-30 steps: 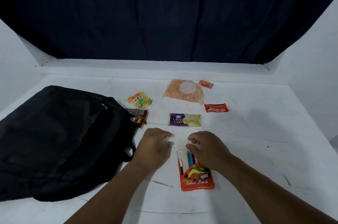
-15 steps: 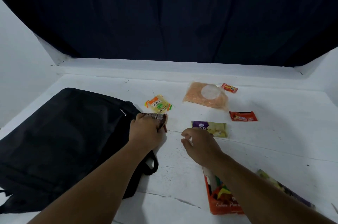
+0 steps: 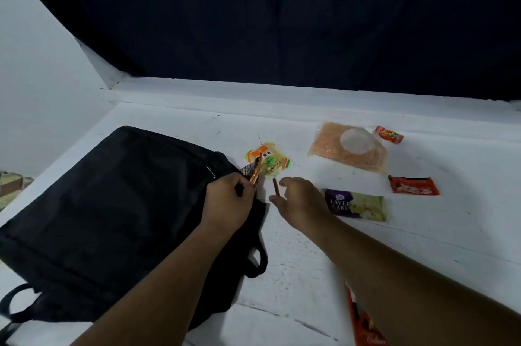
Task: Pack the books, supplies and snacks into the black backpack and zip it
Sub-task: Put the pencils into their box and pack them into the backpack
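The black backpack point(image 3: 107, 213) lies flat on the left of the white table point(image 3: 310, 255). At the bag's top right edge my left hand point(image 3: 228, 201) pinches a brown and orange snack wrapper point(image 3: 251, 172). My right hand point(image 3: 300, 200) hovers just right of it, fingers loosely curled, with a thin red pencil point(image 3: 275, 186) at its fingertips; whether the fingers hold it cannot be told. A yellow and orange snack packet point(image 3: 272, 160) lies just beyond both hands. The purple layer cake packet point(image 3: 358, 204) sits right of my right hand.
A clear bag of orange grains point(image 3: 332, 148), a small red candy point(image 3: 389, 134) and a red wrapper point(image 3: 413, 185) lie at the back right. The orange colour pencil box point(image 3: 363, 328) pokes out under my right forearm. A dark curtain hangs behind the table.
My left hand has lifted the brown wrapper off the table by the bag. My right hand left the pencil box and moved forward next to the left hand. The camera turned left.
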The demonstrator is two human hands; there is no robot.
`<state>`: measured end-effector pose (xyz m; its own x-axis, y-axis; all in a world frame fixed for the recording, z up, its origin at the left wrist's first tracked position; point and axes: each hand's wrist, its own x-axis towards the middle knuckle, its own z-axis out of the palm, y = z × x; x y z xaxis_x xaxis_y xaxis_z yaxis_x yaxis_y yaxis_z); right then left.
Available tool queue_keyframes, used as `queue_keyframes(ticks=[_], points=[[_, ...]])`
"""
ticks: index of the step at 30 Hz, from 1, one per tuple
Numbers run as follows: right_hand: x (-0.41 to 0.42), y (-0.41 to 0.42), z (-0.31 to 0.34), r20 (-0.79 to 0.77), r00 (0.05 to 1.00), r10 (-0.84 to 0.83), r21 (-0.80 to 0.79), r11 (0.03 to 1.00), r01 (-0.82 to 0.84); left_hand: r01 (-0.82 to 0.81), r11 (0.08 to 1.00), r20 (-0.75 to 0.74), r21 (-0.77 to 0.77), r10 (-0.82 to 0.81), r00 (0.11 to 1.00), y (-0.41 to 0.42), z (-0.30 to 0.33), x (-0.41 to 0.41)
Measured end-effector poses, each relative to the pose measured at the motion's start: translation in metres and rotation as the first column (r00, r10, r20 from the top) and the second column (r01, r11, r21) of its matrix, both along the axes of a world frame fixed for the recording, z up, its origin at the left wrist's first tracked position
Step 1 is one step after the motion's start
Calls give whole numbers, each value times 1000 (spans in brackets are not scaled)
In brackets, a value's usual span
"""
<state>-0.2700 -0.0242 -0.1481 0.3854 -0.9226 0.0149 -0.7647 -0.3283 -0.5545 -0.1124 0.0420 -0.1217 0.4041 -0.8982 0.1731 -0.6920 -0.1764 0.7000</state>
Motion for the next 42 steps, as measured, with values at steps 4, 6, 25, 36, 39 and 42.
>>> queue_keyframes(ticks=[4, 6, 25, 36, 39, 42], points=[[-2, -5, 6, -24, 999, -34, 45, 998, 35, 8, 1000, -9, 18, -8, 1000, 0, 0, 0], [-10, -5, 9, 22, 999, -24, 85, 996, 22, 14, 1000, -13, 23, -14, 1000, 0, -1, -1], [-164, 72, 17, 363, 885, -291, 260, 944, 204, 548, 831, 241, 99, -554, 797, 48, -56, -117], [-172, 106, -10, 216, 970, -112, 81, 992, 96, 475, 877, 281, 75, -476, 833, 85, -81, -140], [-174, 107, -16, 119, 991, -64, 64, 996, 57, 472, 878, 263, 77, -475, 840, 85, -80, -140], [-178, 109, -24, 65, 998, 15, 28, 999, -17, 462, 884, 255, 76, -465, 848, 86, -81, -140]])
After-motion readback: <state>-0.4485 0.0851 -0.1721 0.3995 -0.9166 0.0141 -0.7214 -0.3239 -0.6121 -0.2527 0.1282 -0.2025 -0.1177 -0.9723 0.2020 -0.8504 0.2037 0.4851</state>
